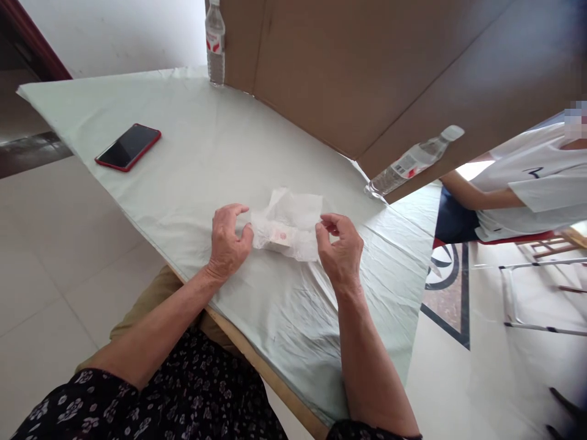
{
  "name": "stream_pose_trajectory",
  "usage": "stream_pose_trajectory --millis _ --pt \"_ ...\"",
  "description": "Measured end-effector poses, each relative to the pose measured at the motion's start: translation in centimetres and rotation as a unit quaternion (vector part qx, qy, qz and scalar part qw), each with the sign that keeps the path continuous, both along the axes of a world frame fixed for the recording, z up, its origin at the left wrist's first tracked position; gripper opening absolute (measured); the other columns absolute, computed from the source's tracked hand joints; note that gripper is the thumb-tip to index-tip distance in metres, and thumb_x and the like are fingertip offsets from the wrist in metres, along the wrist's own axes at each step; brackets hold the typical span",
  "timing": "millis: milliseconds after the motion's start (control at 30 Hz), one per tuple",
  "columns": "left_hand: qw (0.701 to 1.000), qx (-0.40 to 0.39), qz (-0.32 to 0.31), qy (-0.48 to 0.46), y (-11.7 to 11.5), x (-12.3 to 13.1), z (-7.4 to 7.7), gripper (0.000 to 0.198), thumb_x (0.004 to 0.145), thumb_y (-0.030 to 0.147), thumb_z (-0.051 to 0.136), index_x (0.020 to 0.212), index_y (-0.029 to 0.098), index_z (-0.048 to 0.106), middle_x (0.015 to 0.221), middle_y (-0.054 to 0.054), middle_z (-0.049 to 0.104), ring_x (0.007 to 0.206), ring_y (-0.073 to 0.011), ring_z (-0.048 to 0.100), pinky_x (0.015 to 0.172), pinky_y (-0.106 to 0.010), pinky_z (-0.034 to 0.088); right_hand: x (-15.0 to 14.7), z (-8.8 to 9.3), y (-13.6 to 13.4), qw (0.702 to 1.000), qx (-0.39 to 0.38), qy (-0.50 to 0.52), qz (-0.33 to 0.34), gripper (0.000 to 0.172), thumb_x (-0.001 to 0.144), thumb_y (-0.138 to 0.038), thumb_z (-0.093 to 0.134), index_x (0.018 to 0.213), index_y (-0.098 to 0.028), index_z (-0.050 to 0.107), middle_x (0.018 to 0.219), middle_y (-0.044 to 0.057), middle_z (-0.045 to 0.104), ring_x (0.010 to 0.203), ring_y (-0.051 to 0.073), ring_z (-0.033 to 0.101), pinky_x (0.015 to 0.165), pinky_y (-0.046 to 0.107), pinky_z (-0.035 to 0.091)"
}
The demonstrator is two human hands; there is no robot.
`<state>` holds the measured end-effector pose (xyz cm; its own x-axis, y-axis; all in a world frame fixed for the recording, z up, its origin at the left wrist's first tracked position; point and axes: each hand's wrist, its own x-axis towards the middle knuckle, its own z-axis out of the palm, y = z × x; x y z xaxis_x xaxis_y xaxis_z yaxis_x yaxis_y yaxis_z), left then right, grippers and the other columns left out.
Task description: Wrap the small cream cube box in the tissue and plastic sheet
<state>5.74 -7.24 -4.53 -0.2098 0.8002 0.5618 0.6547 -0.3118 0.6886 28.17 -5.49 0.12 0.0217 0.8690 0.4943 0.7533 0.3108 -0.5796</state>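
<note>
On the cloth-covered table in front of me lies a crumpled sheet of thin white paper [296,208], spread open. A small pale block [280,236] with a faint reddish mark rests on its lower part, partly covered by folds. My left hand [230,240] is at the paper's left edge, thumb and index finger apart, the thumb tip close to the paper. At the right edge, my right hand [340,247] has its fingers curled, with thumb and index finger pinched at the paper's border.
A phone in a red case [128,146] lies at the left. Brown cardboard panels [316,73] stand along the far side, with one water bottle [215,46] upright and another water bottle [415,162] at the right. A person in a white shirt [527,183] sits beyond the cardboard.
</note>
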Motion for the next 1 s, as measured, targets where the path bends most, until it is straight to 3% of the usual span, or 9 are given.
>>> stream_pose_trajectory --millis 167,300,433,500,600,733,800,900,1000 --pt "0.983 0.019 -0.161 0.09 -0.9 0.6 0.8 0.039 0.095 0.032 0.05 0.131 0.017 0.055 0.122 -0.012 0.07 0.132 -0.0286 0.053 0.114 -0.047 0.034 -1.2 -0.4 -0.3 0.989 -0.075 -0.042 0.121 0.036 0.096 -0.047 0.052 0.114 -0.02 0.068 0.119 0.013 0.072 0.112 0.028 0.065 0.099 0.047 0.049" --pt "0.978 0.026 -0.171 0.116 -1.1 0.6 0.9 0.042 0.096 0.036 0.049 0.134 0.02 0.056 0.135 -0.012 0.065 0.142 -0.0304 0.043 0.12 -0.052 0.022 -0.9 -0.7 0.0 0.987 -0.123 -0.039 0.099 0.034 0.098 -0.046 0.048 0.105 -0.021 0.071 0.106 0.011 0.076 0.098 0.026 0.069 0.092 0.044 0.05" --pt "0.977 0.028 -0.178 0.117 -1.3 0.6 1.2 0.04 0.095 0.04 0.05 0.127 0.021 0.064 0.141 -0.011 0.061 0.143 -0.0309 0.041 0.118 -0.051 0.026 -0.8 1.1 -0.7 0.984 -0.113 -0.01 0.137 0.027 0.095 -0.042 0.055 0.087 -0.022 0.073 0.089 0.005 0.076 0.083 0.021 0.068 0.084 0.037 0.05" --pt "0.972 0.022 -0.196 0.13 -1.4 0.7 1.3 0.036 0.096 0.037 0.049 0.123 0.022 0.067 0.14 -0.01 0.062 0.145 -0.0301 0.039 0.119 -0.051 0.025 -1.0 2.3 -1.3 0.955 -0.16 -0.017 0.248 0.028 0.095 -0.041 0.057 0.083 -0.023 0.073 0.083 0.002 0.074 0.079 0.018 0.067 0.081 0.033 0.051" --pt "0.968 0.018 -0.209 0.137 -1.5 0.8 1.4 0.034 0.098 0.034 0.047 0.121 0.024 0.068 0.138 -0.007 0.064 0.146 -0.0295 0.038 0.121 -0.053 0.02 -1.3 3.3 -2.2 0.87 -0.261 -0.071 0.413 0.029 0.096 -0.043 0.057 0.084 -0.024 0.076 0.083 0.0 0.075 0.077 0.015 0.067 0.076 0.029 0.051" --pt "0.989 -0.001 -0.116 0.093 -1.2 0.4 1.2 0.03 0.097 0.034 0.047 0.101 0.023 0.075 0.116 -0.008 0.073 0.132 -0.0312 0.05 0.116 -0.055 0.028 -1.5 3.0 -2.5 0.813 -0.334 -0.1 0.466 0.025 0.093 -0.044 0.061 0.091 -0.026 0.078 0.082 -0.002 0.076 0.074 0.014 0.068 0.071 0.027 0.051" --pt "0.996 -0.018 -0.055 0.066 -1.0 0.1 0.8 0.032 0.097 0.034 0.048 0.088 0.021 0.076 0.102 -0.009 0.073 0.121 -0.0312 0.055 0.11 -0.055 0.035 -1.4 2.6 -2.1 0.831 -0.346 -0.063 0.431 0.027 0.092 -0.045 0.061 0.086 -0.024 0.077 0.076 -0.002 0.073 0.069 0.014 0.066 0.067 0.026 0.05" --pt "0.998 -0.034 -0.016 0.059 -0.7 -0.2 0.2 0.03 0.093 0.032 0.054 0.073 0.021 0.073 0.101 -0.01 0.071 0.116 -0.0323 0.055 0.107 -0.056 0.037 -1.0 2.2 -0.6 0.916 -0.289 0.011 0.278 0.03 0.093 -0.043 0.056 0.082 -0.021 0.074 0.073 0.0 0.071 0.069 0.015 0.064 0.067 0.028 0.05" --pt "0.996 -0.048 -0.006 0.077 -0.6 -0.1 -0.5 0.013 0.082 0.024 0.063 0.075 0.021 0.074 0.111 -0.012 0.069 0.117 -0.0349 0.054 0.105 -0.058 0.039 -1.4 2.2 1.7 0.963 -0.207 -0.001 0.17 0.026 0.093 -0.036 0.054 0.097 -0.021 0.075 0.096 0.005 0.077 0.087 0.019 0.068 0.079 0.033 0.052"
